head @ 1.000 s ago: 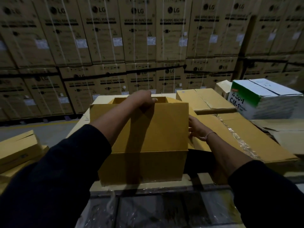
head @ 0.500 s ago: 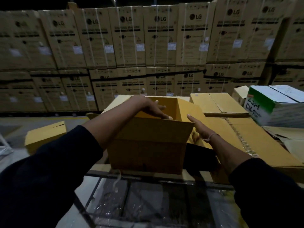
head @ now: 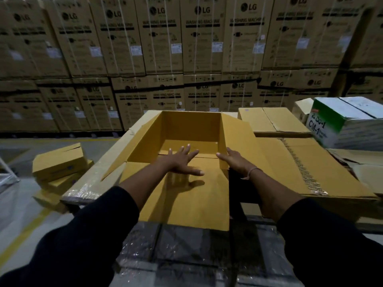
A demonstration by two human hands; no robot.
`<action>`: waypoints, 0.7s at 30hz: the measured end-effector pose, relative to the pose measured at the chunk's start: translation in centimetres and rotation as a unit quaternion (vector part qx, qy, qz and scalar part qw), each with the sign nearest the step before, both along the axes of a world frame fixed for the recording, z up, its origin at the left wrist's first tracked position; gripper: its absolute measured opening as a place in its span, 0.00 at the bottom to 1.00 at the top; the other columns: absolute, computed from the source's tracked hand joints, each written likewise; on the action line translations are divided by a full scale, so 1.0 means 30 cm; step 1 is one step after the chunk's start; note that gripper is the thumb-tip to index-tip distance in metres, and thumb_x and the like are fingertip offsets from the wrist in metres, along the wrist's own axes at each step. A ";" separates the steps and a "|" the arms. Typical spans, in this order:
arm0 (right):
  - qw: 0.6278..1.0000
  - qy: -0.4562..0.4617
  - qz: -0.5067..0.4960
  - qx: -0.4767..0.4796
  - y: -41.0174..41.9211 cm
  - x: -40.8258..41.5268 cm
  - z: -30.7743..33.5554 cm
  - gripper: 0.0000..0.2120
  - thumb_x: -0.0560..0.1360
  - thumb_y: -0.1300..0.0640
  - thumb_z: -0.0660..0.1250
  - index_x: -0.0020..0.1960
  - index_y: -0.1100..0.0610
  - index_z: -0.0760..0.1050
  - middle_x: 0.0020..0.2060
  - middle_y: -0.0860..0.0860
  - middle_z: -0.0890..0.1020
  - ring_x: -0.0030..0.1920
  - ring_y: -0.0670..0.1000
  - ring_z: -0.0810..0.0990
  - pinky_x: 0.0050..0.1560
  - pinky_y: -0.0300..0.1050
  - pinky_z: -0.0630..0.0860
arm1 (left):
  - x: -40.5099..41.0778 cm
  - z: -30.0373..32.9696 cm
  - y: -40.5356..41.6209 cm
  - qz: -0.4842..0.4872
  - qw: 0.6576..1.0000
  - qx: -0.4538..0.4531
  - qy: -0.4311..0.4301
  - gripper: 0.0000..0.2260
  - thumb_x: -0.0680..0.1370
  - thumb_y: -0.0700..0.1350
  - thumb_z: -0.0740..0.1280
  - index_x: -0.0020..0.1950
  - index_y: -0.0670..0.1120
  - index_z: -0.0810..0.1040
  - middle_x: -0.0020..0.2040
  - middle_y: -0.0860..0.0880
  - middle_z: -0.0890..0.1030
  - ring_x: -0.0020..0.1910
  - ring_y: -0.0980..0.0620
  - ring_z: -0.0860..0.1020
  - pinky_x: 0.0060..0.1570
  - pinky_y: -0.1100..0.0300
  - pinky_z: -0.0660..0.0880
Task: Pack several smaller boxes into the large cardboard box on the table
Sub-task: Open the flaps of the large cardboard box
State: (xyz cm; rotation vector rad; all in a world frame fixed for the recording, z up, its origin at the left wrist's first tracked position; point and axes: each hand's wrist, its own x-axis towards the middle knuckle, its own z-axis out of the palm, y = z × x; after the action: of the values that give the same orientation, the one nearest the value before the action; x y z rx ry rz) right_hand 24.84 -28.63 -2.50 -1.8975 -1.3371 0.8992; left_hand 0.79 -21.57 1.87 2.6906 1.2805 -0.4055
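The large cardboard box (head: 190, 125) stands open in front of me on the table, its inside empty and its near flap (head: 186, 199) folded down toward me. My left hand (head: 180, 160) lies flat with fingers spread on that near flap at the box's rim. At the box's right near corner, my right hand (head: 234, 160) rests with its fingers against the right wall. Neither hand holds anything. Small yellow boxes (head: 60, 162) are stacked low on the left, beside the table.
A flattened taped carton (head: 306, 172) lies right of the open box. Behind it sit a closed brown box (head: 271, 121) and a green-and-white box (head: 348, 123). The plastic-wrapped table edge (head: 83, 191) runs along the left. Stacked washing-machine cartons (head: 161, 38) form a wall behind.
The near flap has been pushed down and outward toward me, which exposes the box's inside. My left hand went from the flap's top edge to lying flat on it; my right hand moved to the corner.
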 end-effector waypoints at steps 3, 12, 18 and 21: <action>0.983 -0.177 -0.016 -0.048 0.037 -0.005 -0.060 0.46 0.78 0.29 0.60 0.85 0.49 0.46 0.84 0.54 0.47 0.83 0.60 0.43 0.80 0.64 0.45 | -0.020 -0.134 0.031 0.004 1.000 0.019 -0.023 0.53 0.70 0.79 0.61 0.83 0.58 0.37 0.83 0.46 0.33 0.82 0.40 0.37 0.76 0.31 0.37; 0.945 -0.319 -0.030 -0.070 0.151 -0.009 -0.112 0.46 0.80 0.37 0.64 0.85 0.53 0.42 0.84 0.56 0.43 0.83 0.62 0.42 0.80 0.63 0.45 | -0.062 -0.188 0.219 0.049 0.994 -0.041 -0.084 0.49 0.68 0.82 0.50 0.83 0.61 0.40 0.84 0.49 0.38 0.83 0.42 0.42 0.77 0.31 0.46; 0.927 -0.362 -0.044 -0.084 0.229 0.002 -0.120 0.45 0.80 0.46 0.67 0.85 0.54 0.42 0.84 0.57 0.43 0.83 0.62 0.42 0.81 0.62 0.47 | -0.215 -0.238 0.449 0.153 0.987 0.052 0.012 0.42 0.78 0.75 0.50 0.84 0.55 0.37 0.83 0.41 0.36 0.80 0.36 0.33 0.74 0.31 0.32; 0.920 -0.378 -0.057 -0.087 0.275 0.012 -0.128 0.44 0.80 0.51 0.68 0.85 0.54 0.43 0.84 0.56 0.44 0.83 0.62 0.43 0.82 0.62 0.48 | -0.323 -0.253 0.555 0.144 0.973 0.144 0.109 0.45 0.79 0.70 0.59 0.84 0.52 0.38 0.83 0.38 0.39 0.80 0.34 0.34 0.74 0.29 0.35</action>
State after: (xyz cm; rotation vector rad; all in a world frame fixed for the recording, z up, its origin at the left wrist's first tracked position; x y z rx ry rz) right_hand 25.18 -20.38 -6.34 -2.5751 -1.5687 0.2057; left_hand -8.90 -4.94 -5.72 2.6773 1.8967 -0.5250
